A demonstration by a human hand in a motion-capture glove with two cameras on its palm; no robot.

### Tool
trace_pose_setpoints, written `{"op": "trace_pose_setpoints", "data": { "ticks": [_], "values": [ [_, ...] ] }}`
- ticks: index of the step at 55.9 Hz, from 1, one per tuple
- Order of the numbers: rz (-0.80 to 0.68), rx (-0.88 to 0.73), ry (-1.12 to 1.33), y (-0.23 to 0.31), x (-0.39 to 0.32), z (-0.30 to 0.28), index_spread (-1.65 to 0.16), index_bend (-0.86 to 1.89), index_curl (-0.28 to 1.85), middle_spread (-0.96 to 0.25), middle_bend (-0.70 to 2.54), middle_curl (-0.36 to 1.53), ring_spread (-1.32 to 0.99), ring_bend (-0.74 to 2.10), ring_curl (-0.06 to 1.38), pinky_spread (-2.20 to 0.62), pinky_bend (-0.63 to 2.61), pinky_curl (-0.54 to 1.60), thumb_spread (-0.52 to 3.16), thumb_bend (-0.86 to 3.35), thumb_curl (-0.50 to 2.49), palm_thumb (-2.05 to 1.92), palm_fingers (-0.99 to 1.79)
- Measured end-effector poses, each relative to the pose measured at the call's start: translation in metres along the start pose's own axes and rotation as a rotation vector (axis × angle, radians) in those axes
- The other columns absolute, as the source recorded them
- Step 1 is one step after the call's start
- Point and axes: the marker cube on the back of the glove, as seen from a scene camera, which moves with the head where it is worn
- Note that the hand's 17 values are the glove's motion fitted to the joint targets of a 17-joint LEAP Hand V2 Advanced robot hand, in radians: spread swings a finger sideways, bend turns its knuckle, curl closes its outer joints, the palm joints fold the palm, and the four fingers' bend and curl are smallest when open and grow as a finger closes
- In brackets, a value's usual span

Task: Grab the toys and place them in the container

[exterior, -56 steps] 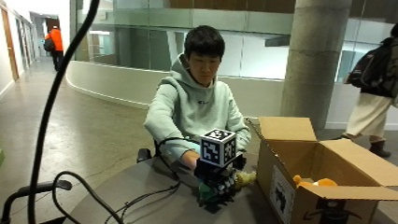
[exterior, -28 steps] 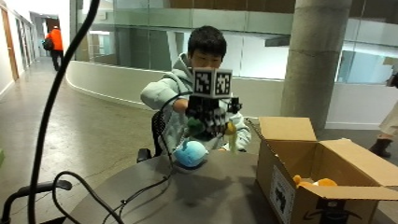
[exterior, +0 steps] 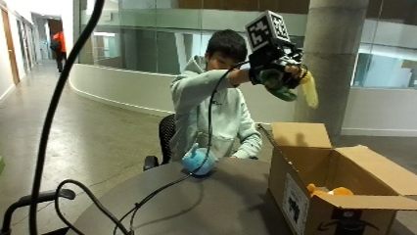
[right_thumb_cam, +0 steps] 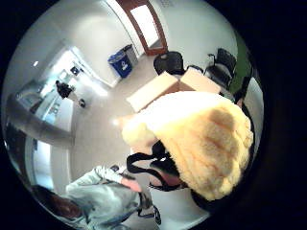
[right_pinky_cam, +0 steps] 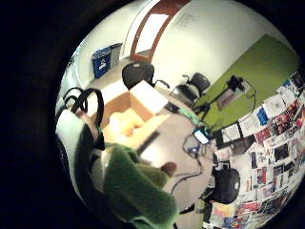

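Note:
In the outside view my gloved right hand [exterior: 277,68] is raised high, above and a little behind the open cardboard box [exterior: 326,181]. It grips a green and yellow plush toy [exterior: 293,85], whose yellow part hangs down. The yellow plush [right_thumb_cam: 201,143] fills the thumb side palm view; the green part [right_pinky_cam: 138,191] fills the little finger side view, with the box [right_pinky_cam: 131,117] far below. A blue plush toy [exterior: 198,160] lies on the round dark table [exterior: 208,205], beside the person's torso. An orange toy [exterior: 326,192] shows inside the box.
The box stands on the table's right side with its flaps up. Black cables [exterior: 163,191] run over the table from the raised hand. A thick black cable [exterior: 58,98] hangs close to the camera at the left.
My hand has risen from table level to above head height and moved toward the box, carrying the green and yellow plush. The blue plush came into view and now lies on the table.

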Motion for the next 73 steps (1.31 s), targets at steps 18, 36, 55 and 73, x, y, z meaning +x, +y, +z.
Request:
{"op": "trace_pose_setpoints", "data": {
  "ticks": [18,36,55,73],
  "values": [
    [0.026,-0.317,-0.006,-0.024,-0.011,0.064,-0.25,0.38,0.60,-0.08,0.53,0.46,-0.19,0.62,0.30,-0.14,0.79,0.50,1.01,-0.08,0.53,-0.08,-0.46],
    [-0.014,-0.329,-0.052,0.048,0.019,0.025,-0.30,0.13,0.43,-0.10,0.18,0.35,-0.15,0.24,0.21,-0.04,0.52,0.38,1.02,-0.07,0.36,-0.08,-0.17],
    [-0.148,-0.506,-0.090,0.232,0.048,0.027,-0.31,0.15,0.36,-0.13,0.18,0.34,-0.15,0.18,0.22,-0.03,0.45,0.36,1.05,-0.07,0.28,-0.08,-0.09],
    [-0.190,-0.725,-0.127,0.377,0.010,0.129,-0.31,0.15,0.34,-0.13,0.18,0.34,-0.15,0.18,0.23,-0.02,0.44,0.36,1.04,-0.06,0.24,-0.07,-0.08]
  ]
}}
